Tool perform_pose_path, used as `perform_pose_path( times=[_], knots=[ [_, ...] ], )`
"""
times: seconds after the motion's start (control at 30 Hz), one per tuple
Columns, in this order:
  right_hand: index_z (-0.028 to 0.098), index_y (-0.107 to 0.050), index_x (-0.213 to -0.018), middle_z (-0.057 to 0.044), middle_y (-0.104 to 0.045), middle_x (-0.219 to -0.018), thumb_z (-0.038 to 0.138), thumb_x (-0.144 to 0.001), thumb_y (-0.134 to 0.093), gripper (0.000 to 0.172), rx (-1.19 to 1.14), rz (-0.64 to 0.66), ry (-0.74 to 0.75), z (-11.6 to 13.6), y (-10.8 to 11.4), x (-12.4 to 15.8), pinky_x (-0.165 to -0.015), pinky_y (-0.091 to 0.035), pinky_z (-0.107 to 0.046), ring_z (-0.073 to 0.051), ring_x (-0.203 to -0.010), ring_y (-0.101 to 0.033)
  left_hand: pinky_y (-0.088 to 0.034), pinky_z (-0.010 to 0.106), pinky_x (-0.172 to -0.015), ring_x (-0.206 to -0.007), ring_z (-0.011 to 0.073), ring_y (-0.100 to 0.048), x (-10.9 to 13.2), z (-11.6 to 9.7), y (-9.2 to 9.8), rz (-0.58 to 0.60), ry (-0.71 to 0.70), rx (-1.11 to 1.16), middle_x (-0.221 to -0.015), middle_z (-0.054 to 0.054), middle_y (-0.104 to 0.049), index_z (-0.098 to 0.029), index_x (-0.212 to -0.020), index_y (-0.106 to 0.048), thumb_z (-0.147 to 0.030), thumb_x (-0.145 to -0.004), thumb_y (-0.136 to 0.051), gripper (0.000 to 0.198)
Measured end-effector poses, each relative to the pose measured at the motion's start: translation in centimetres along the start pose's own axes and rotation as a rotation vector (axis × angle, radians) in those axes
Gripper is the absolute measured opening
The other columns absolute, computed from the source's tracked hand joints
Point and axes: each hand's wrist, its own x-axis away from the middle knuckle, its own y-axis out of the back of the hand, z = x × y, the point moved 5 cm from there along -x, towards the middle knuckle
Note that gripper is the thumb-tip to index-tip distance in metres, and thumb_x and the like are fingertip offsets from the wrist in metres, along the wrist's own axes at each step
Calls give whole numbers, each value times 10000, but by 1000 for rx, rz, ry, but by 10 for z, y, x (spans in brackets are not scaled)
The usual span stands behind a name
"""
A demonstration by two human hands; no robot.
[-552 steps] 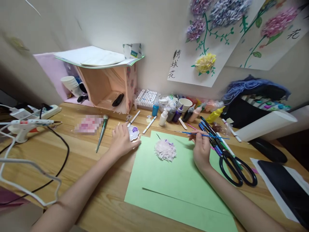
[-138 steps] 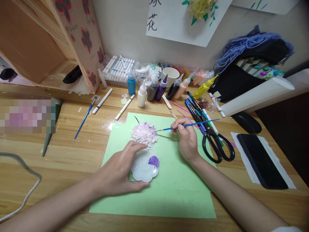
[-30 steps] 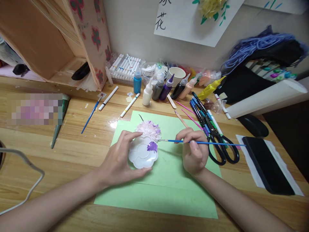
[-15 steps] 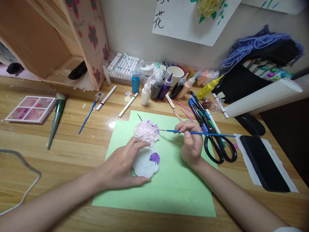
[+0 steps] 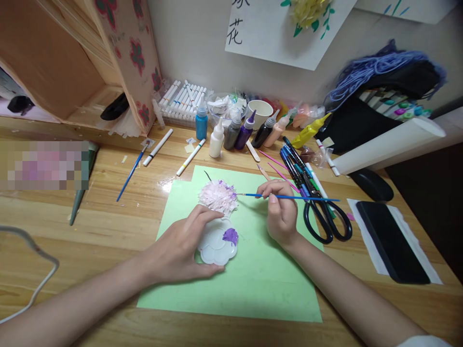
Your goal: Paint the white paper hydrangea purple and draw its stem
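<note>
My right hand [image 5: 281, 214] grips a thin blue paintbrush [image 5: 307, 198], whose tip touches the right edge of a pale pink tissue-paper flower [image 5: 218, 195] with purple dabs. My left hand [image 5: 179, 250] holds a white flower-shaped palette [image 5: 216, 248] just below the flower; a blob of purple paint [image 5: 230, 236] sits in one well. Flower and palette both rest on a light green paper sheet [image 5: 260, 279] on the wooden desk [image 5: 108, 226].
Paint bottles [image 5: 231, 132], a white cup [image 5: 261, 110] and a marker rack [image 5: 181, 99] line the back wall. Black scissors [image 5: 327, 224] and pens [image 5: 298, 166] lie right of the sheet. A spare blue brush [image 5: 130, 172], a green cone-shaped tool [image 5: 81, 190], a wooden box [image 5: 72, 62], a dark slab [image 5: 392, 241].
Over the last second the brush tip went from the palette's purple paint up to the flower's right edge. My left hand stays on the palette.
</note>
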Motion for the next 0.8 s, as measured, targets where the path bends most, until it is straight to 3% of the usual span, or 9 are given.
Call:
perform_pose_path(
  times=[0.2, 0.37, 0.53, 0.7, 0.8],
  knots=[
    [225, -518, -849, -11, -539, -780, 219, -932, -395, 148, -23, -65, 15, 0, 3, 0, -694, -422, -341, -177, -731, -544, -558, 416, -821, -1074, 281, -596, 0, 0, 0, -4, -1, -4, -1218, 103, -504, -277, -1345, -272, -339, -719, -776, 806],
    [225, -516, -852, -16, -541, -789, 235, -938, -392, 151, 11, 4, -7, 0, 0, 0, -710, -431, -354, -181, -737, -544, -556, 409, -825, -1065, 276, -603, 0, 0, 0, -16, -4, 4, -1222, 105, -517, -272, -1355, -285, -334, -715, -776, 809],
    [227, -510, -843, -13, -539, -771, 247, -936, -394, 150, -7, -55, -5, 0, 3, 0, -692, -433, -350, -183, -723, -550, -556, 407, -822, -1064, 278, -604, 0, -1, 1, -17, -12, 0, -1212, 106, -520, -274, -1354, -279, -334, -713, -777, 814],
    [226, -517, -850, -18, -543, -786, 245, -941, -395, 153, 19, 6, -28, -2, 0, 0, -703, -433, -353, -181, -732, -547, -557, 414, -832, -1073, 279, -601, 0, -2, 2, -7, -11, 0, -1217, 103, -510, -274, -1345, -275, -333, -710, -783, 816],
    [223, -513, -840, -13, -529, -769, 233, -936, -395, 153, 7, -66, -16, -2, 4, 0, -680, -429, -343, -177, -721, -545, -556, 421, -837, -1073, 278, -598, 0, -2, 1, 0, -10, -5, -1214, 102, -506, -269, -1342, -267, -337, -716, -782, 814]
  ],
)
